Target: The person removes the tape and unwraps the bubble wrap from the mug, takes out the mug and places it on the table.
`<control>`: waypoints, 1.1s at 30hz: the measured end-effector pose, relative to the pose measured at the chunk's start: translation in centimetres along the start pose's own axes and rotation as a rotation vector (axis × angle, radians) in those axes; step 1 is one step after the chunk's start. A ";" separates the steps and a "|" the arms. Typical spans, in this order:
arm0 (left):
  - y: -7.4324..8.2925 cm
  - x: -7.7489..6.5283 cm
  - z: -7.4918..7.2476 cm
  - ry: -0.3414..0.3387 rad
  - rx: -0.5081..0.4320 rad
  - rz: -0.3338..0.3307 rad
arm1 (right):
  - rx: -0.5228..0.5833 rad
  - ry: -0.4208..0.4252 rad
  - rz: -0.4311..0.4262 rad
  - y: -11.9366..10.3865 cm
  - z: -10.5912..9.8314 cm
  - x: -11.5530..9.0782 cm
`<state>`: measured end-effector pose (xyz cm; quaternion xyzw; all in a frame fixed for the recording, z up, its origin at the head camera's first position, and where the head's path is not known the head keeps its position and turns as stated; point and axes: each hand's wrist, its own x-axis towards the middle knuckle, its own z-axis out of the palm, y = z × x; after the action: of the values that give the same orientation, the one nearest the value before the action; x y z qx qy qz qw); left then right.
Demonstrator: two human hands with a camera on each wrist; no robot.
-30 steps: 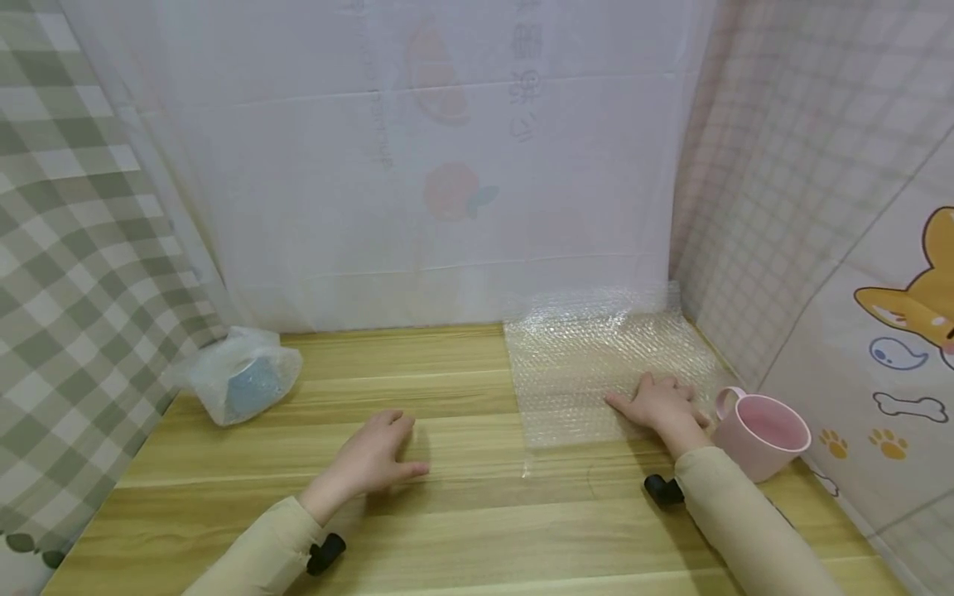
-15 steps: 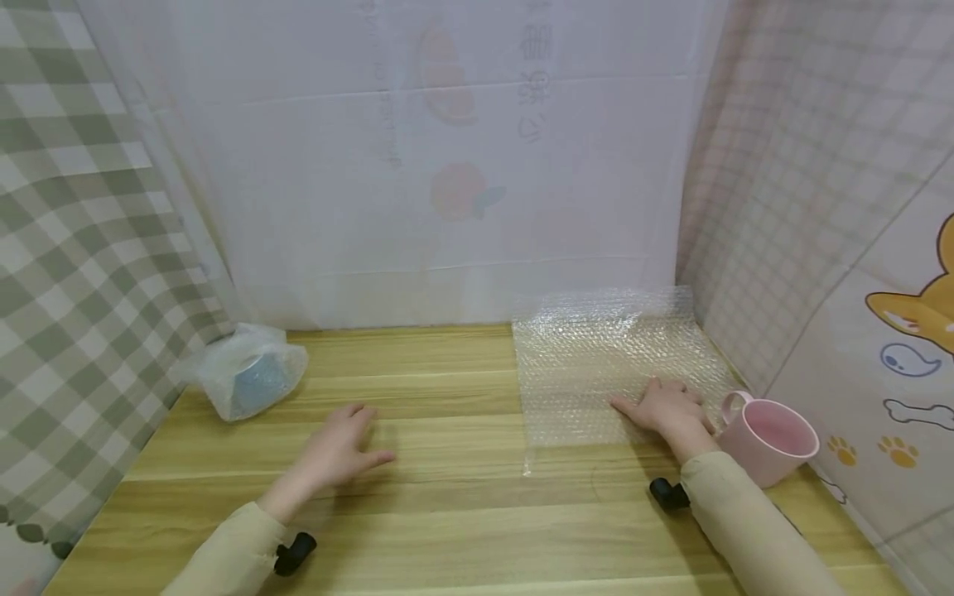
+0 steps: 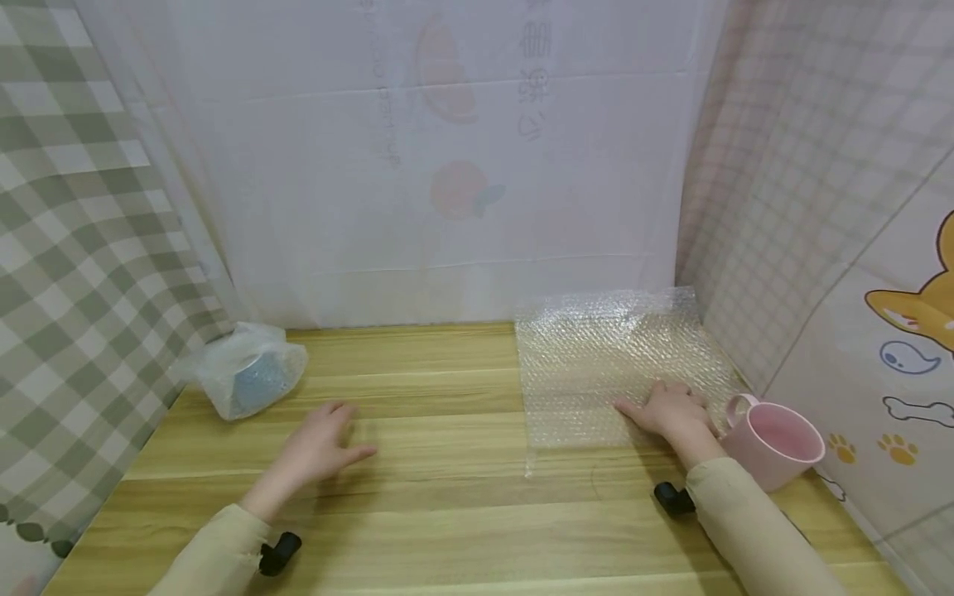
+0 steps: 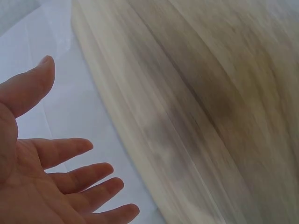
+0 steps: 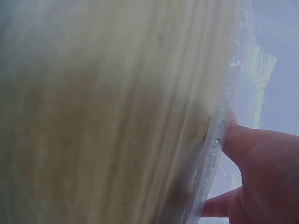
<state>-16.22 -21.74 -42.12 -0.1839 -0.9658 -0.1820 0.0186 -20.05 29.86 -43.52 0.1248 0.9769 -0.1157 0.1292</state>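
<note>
A clear sheet of bubble wrap [image 3: 577, 372] lies flat at the back right of the table. My right hand [image 3: 671, 414] rests on its front right part, thumb pointing left and fingers spread; in the right wrist view the thumb [image 5: 238, 137] is at the sheet's edge. Right beside that hand stands a pink mug [image 3: 775, 451], upright, its handle toward the back left. My left hand [image 3: 316, 443] hovers over the bare wood at the left, holding nothing. The left wrist view shows its palm [image 4: 32, 191] with fingers apart.
A bluish item in translucent wrapping [image 3: 257, 381] sits at the table's back left corner. White sheeting [image 3: 358, 190] hangs behind the wooden table [image 3: 447, 513]. Checked cloth [image 3: 89, 248] hangs on the left, and a printed cloth [image 3: 827, 331] stands close beside the mug.
My left hand has moved left across the table, away from the bubble wrap. The right hand stays on the sheet. The view has shifted slightly.
</note>
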 end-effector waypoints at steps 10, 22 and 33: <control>-1.9 -0.7 -1.3 0.030 -0.052 -0.042 | -0.032 0.018 -0.046 0.6 -0.6 -1.0; -4.5 -2.4 -3.6 0.084 -0.077 -0.116 | -0.086 0.007 -0.067 1.1 -0.8 -1.3; -6.5 -3.4 -6.3 0.102 -0.060 -0.212 | -0.080 -0.024 -0.068 0.8 -1.2 -1.8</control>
<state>-15.57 -30.85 -38.88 -0.0716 -0.9717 -0.2209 0.0428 -18.43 30.52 -42.06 0.0849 0.9828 -0.0823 0.1416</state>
